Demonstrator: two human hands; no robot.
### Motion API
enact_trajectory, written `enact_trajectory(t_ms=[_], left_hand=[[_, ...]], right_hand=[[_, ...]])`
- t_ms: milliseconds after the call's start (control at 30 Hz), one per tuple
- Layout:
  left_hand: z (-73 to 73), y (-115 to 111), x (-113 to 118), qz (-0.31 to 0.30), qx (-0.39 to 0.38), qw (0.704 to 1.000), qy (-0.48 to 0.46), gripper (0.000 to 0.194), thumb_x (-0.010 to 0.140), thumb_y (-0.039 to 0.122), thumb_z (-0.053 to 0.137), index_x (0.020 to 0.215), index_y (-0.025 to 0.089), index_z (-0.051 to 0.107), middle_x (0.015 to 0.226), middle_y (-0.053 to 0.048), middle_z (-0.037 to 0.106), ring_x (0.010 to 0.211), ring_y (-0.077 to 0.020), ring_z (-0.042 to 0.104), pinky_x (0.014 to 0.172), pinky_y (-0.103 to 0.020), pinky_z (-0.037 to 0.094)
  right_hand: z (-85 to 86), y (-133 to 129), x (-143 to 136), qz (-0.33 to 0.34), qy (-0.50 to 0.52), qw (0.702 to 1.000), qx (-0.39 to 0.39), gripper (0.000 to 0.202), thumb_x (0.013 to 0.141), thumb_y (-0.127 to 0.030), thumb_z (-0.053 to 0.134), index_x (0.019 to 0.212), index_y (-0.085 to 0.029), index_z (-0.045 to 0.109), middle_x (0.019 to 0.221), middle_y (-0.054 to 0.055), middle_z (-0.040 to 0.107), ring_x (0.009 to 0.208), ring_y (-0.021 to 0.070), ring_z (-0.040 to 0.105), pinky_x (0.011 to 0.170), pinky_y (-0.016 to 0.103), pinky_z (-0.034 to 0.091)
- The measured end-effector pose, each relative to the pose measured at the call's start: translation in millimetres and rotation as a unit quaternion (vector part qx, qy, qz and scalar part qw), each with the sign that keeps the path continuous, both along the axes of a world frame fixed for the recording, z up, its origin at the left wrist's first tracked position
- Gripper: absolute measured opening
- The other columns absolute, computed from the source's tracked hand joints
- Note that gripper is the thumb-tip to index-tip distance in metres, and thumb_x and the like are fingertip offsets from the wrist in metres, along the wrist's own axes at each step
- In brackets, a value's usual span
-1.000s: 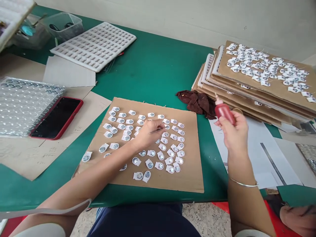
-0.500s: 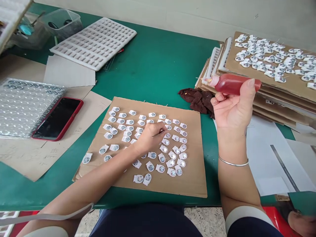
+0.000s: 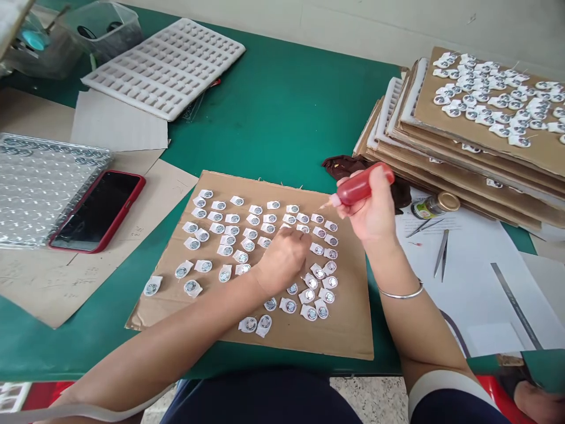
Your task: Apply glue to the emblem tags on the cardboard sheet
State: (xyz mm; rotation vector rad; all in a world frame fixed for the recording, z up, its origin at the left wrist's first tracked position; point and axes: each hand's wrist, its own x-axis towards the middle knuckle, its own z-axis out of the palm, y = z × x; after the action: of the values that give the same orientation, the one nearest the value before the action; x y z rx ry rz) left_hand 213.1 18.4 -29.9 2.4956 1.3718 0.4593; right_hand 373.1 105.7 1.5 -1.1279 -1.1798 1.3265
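My right hand (image 3: 373, 215) is wrapped round a small squeeze bottle (image 3: 359, 185) of red liquid. Its pale, thin nozzle points down-left, just above the upper right of a brown cardboard sheet (image 3: 172, 300). My left hand (image 3: 285, 259) is closed over the middle of that sheet, its fingertips turned away from me; what they pinch is hidden. Around it lie several small white tabs with round silvery discs, such as one disc tab (image 3: 152, 286) at the far left and another disc tab (image 3: 263, 324) near the front edge.
Stacked cardboard sheets (image 3: 441, 138) with more disc tabs stand at right. Before them are a gold-lidded jar (image 3: 435, 205), tweezers (image 3: 441, 254), a steel ruler (image 3: 514, 303) and a dark cloth (image 3: 339, 166). Leftward lie a phone (image 3: 99, 209), a white foam tray (image 3: 168, 68) and a clear box (image 3: 106, 35).
My right hand has brought the bottle left and down, from beside the stack to over the sheet's upper right. My left hand has shifted slightly right and nearer me, still closed.
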Motion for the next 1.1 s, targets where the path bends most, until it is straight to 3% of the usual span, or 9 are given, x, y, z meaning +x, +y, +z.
enact_trajectory(t_ms=[100,200,433,567,1100], left_hand=[[-3.1,-8,8,-0.014,0.059,0.996,0.061,0.018,0.059,-0.001,0.047,0.07,0.011,0.055,0.068,-0.009,0.058,0.064,-0.0201,0.054,0.06,-0.033,0.044],[-8.7,-12,12,-0.002,0.109,0.991,0.079,0.017,0.061,-0.002,0.046,0.067,0.012,0.053,0.067,-0.009,0.057,0.064,-0.0202,0.054,0.059,-0.033,0.045],[-12.0,-15,10,0.001,0.126,0.989,0.075,0.017,0.069,-0.003,0.044,0.07,0.011,0.054,0.07,-0.011,0.058,0.068,-0.0222,0.056,0.062,-0.034,0.047],[-11.7,-15,9,-0.01,0.116,0.991,0.07,0.016,0.07,-0.002,0.044,0.073,0.009,0.056,0.072,-0.012,0.058,0.071,-0.0238,0.057,0.064,-0.036,0.048],[-13.5,-15,11,-0.004,0.125,0.99,0.062,0.02,0.073,-0.001,0.04,0.071,0.01,0.056,0.069,-0.011,0.057,0.068,-0.0234,0.056,0.062,-0.036,0.047]], right_hand=[[-13.2,-8,-8,0.018,-0.09,0.995,0.028,0.04,0.073,-0.062,0.052,0.083,-0.024,0.055,0.067,-0.001,0.061,0.05,0.0138,0.058,0.038,0.025,0.039],[-21.5,-17,-14,0.01,-0.199,0.976,0.093,0.032,0.069,-0.052,0.064,0.081,-0.023,0.058,0.066,-0.001,0.062,0.057,0.0161,0.061,0.05,0.029,0.048],[-21.0,-25,-24,-0.012,-0.346,0.912,0.22,0.021,0.072,-0.042,0.064,0.067,-0.024,0.056,0.063,0.0,0.061,0.062,0.0178,0.058,0.066,0.036,0.05],[-20.7,-26,-24,0.004,-0.37,0.897,0.243,0.019,0.072,-0.04,0.064,0.066,-0.024,0.055,0.068,0.002,0.063,0.066,0.0188,0.058,0.067,0.037,0.049],[-27.7,-26,-22,0.018,-0.381,0.889,0.253,0.023,0.074,-0.044,0.063,0.071,-0.023,0.056,0.072,0.002,0.064,0.069,0.0185,0.059,0.066,0.035,0.049]])
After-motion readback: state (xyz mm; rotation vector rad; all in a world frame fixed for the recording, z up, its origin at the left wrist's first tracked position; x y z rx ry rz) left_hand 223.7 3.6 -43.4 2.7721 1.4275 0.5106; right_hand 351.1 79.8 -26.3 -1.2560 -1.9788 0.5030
